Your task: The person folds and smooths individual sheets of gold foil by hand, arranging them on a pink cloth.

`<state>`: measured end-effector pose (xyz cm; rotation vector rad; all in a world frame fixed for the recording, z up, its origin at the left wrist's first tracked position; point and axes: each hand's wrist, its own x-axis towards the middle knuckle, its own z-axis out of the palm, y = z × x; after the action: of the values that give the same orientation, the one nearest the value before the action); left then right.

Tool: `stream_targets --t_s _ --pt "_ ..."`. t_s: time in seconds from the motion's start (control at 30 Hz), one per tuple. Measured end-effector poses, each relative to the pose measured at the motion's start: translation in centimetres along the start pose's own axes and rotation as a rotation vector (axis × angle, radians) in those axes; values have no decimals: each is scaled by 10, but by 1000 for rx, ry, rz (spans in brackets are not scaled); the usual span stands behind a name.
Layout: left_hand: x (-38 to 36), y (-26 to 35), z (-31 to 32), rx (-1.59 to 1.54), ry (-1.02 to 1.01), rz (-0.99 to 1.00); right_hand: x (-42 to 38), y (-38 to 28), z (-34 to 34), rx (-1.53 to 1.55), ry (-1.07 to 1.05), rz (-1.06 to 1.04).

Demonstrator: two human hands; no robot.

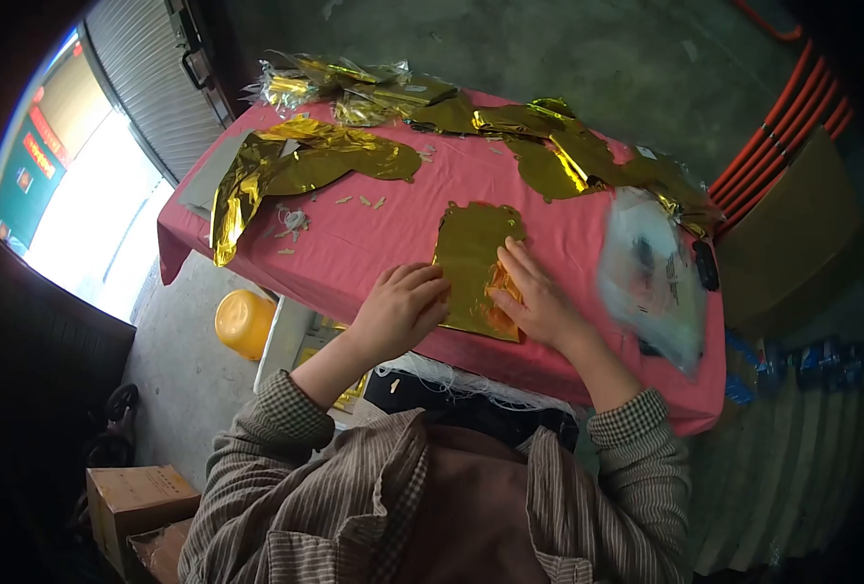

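Note:
A flat, folded gold foil balloon [476, 263] lies on the pink-covered table in front of me, its far edge uneven and its near edge straight. My left hand [405, 304] is at its left edge, fingers curled together against the foil; the fingertips are partly hidden. On the right side, my right hand [537, 302] rests with stretched fingers over the foil, thumb apart, near a crumpled, reflective patch. A second gold foil balloon [340, 165] lies spread out beyond my left hand. More gold foil [558, 161] is strewn along the far right.
The pink tablecloth [354, 248] carries clear-wrapped gold packets [393, 94] at the far edge, a clear plastic bag [651, 282] at right, a small white string bundle [294, 220] and scraps. A yellow bucket [244, 324] stands on the floor; a cardboard box [140, 506] sits lower left.

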<state>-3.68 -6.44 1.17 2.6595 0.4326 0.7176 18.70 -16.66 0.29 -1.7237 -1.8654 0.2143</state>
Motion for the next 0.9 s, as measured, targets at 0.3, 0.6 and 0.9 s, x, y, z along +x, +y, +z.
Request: stream_targets --t_s 0.3,0.6,0.9 --pt "15 -52 2 -13 6 -44 5 6 15 -220 -230 73" --pt "41 -66 -5 22 -160 187 3 6 16 -222 -195 82" --pt "49 -61 -8 -15 -236 168 3 2 15 -247 -180 134"
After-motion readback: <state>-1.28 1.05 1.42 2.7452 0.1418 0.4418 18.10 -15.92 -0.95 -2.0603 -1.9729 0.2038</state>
